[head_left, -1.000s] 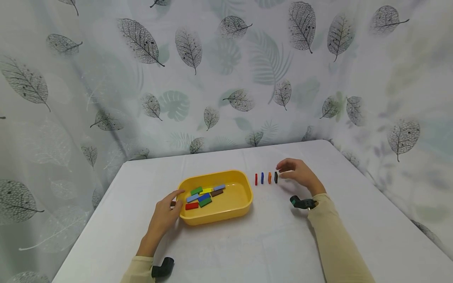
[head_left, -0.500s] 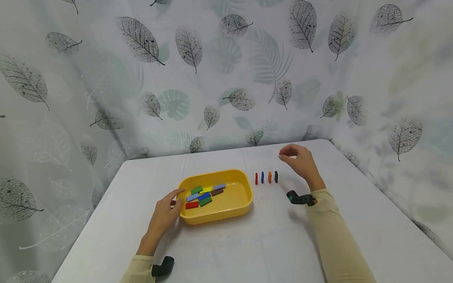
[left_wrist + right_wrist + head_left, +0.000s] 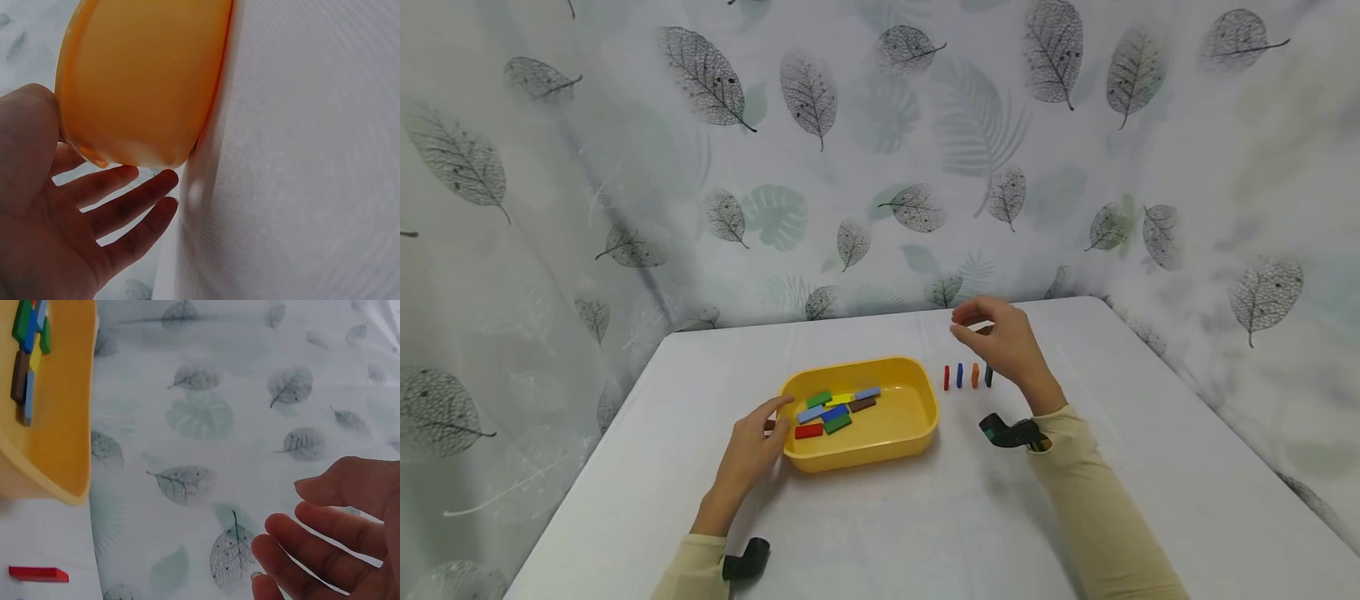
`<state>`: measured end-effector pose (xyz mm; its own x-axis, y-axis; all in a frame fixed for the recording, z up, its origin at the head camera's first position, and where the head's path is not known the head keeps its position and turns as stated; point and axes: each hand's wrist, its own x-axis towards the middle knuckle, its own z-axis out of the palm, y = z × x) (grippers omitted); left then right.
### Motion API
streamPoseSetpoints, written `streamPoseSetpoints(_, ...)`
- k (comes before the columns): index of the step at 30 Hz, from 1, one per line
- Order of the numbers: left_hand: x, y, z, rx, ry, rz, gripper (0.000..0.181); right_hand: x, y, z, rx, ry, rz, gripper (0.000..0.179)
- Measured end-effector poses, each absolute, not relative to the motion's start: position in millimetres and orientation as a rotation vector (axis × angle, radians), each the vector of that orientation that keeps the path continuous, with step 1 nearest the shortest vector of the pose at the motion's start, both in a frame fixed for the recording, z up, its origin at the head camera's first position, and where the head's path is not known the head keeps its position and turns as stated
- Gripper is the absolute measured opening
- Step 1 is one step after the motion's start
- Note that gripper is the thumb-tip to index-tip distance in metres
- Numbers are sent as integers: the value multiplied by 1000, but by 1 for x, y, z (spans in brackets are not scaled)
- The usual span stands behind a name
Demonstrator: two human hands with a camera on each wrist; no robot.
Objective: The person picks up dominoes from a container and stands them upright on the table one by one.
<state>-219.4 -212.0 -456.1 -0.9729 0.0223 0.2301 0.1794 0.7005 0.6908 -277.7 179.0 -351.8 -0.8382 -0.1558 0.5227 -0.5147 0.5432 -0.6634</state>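
My left hand (image 3: 751,450) rests at the left end of a yellow tray (image 3: 880,457), its thumb and index fingertip over the rim and the other fingers loosely extended outside. A dark brown block (image 3: 769,425) shows between thumb and index finger, partly hidden. My right hand (image 3: 1003,340) hovers above the table, fingers loosely bent, nothing between them. Close by, a red domino block (image 3: 947,377), a blue one (image 3: 959,375), an orange one (image 3: 975,375) and a dark green one (image 3: 988,377) stand upright in a spaced row; the hand partly overlaps the dark green one.
Inside the tray lie several domino blocks, among them a red block (image 3: 808,431), a yellow block (image 3: 839,399) and a brown block (image 3: 862,404). A white cloth covers the table (image 3: 880,533). Leaf-patterned curtains (image 3: 850,167) enclose the back and sides.
My right hand has risen from beside the dark green block and swung left over the row. The left hand stays at the tray, and the standing blocks keep their places.
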Motion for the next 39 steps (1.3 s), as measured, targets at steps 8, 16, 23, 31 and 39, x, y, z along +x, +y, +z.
streamPoseSetpoints(8,-220,-213,-456,-183,-2688,-1127,40,-273,140,-356,746,-2416,1217,22)
streamPoseSetpoints(16,-220,-214,-455,-201,-2681,-1115,40,-282,111,-368,883,-2517,1204,22)
streamPoseSetpoints(23,-220,-215,-455,-191,-2679,-1119,40,-297,88,-377,1026,-2621,1157,21)
streamPoseSetpoints(31,-219,-215,-453,-177,-2688,-1118,40,-306,61,-388,1127,-2807,1024,24)
streamPoseSetpoints(39,-220,-215,-454,-183,-2694,-1104,40,-315,47,-402,1131,-2897,932,24)
